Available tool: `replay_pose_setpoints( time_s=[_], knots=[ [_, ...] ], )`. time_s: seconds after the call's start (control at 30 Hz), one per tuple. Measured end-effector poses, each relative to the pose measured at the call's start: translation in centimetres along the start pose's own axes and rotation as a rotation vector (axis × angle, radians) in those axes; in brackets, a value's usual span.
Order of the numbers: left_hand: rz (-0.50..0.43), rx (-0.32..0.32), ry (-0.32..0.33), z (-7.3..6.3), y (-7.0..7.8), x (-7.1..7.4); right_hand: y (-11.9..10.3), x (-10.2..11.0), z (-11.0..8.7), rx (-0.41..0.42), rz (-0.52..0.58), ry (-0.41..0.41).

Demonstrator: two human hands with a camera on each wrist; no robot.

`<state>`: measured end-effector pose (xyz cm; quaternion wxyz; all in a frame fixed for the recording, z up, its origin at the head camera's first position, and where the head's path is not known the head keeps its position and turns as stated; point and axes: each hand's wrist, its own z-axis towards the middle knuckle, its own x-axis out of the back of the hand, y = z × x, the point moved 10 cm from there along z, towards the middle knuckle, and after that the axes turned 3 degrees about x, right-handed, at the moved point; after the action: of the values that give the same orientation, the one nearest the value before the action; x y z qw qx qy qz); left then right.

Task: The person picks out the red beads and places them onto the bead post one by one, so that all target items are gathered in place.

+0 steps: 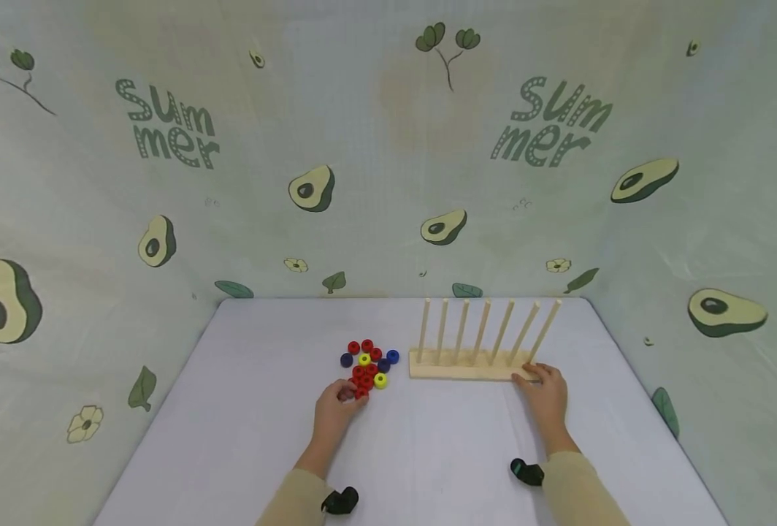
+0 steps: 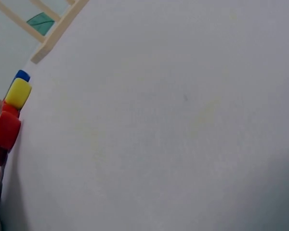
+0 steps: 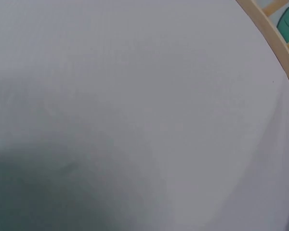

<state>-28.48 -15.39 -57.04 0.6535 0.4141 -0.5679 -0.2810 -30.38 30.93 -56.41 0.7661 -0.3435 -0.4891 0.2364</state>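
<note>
My left hand (image 1: 334, 415) is at the near edge of a cluster of small round beads, its curled fingers and thumb around a red bead (image 1: 361, 393). In the left wrist view, fingertips show at the left edge beside a red bead (image 2: 6, 130), with a yellow bead (image 2: 18, 93) and a blue bead (image 2: 22, 75) beyond. My right hand (image 1: 546, 398) grips the right end of a wooden peg rack (image 1: 457, 370), thumb at the front of its base. Several upright pegs stand on the base, bare of beads. The right wrist view shows only part of the rack (image 3: 274, 41).
The other red, yellow and dark blue beads (image 1: 346, 360) lie loose on the white table (image 1: 263, 365), left of the rack. Patterned cloth (image 1: 375, 146) hangs behind and on both sides. A black wrist device (image 1: 340, 501) is at each sleeve.
</note>
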Motion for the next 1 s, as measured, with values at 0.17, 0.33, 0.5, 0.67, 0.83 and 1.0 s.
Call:
replay_pose_setpoints(
  time_s=[0.17, 0.33, 0.5, 0.67, 0.83, 1.0],
  knots=[
    [0.065, -0.053, 0.029, -0.2, 0.0, -0.5, 0.2, 0.1, -0.1, 0.029, -0.025, 0.027],
    [0.118, -0.056, 0.027, -0.3, -0.5, -0.8, 0.4, 0.1, -0.7, 0.030, -0.021, 0.039],
    [0.130, -0.044, 0.017, -0.5, -0.6, -1.0, 0.2, 0.6, -1.1, 0.043, -0.019, 0.071],
    [0.152, 0.009, -0.009, -1.7, -1.7, -1.2, 0.8, 0.6, -2.7, 0.054, -0.016, 0.112],
    [0.169, 0.010, -0.023, -1.7, -1.7, -1.1, 1.0, 0.5, -2.6, 0.063, 0.013, 0.132],
    [0.169, -0.004, -0.054, -0.2, -0.8, -1.4, 0.4, 0.8, -1.0, 0.070, -0.006, 0.128]
  ],
)
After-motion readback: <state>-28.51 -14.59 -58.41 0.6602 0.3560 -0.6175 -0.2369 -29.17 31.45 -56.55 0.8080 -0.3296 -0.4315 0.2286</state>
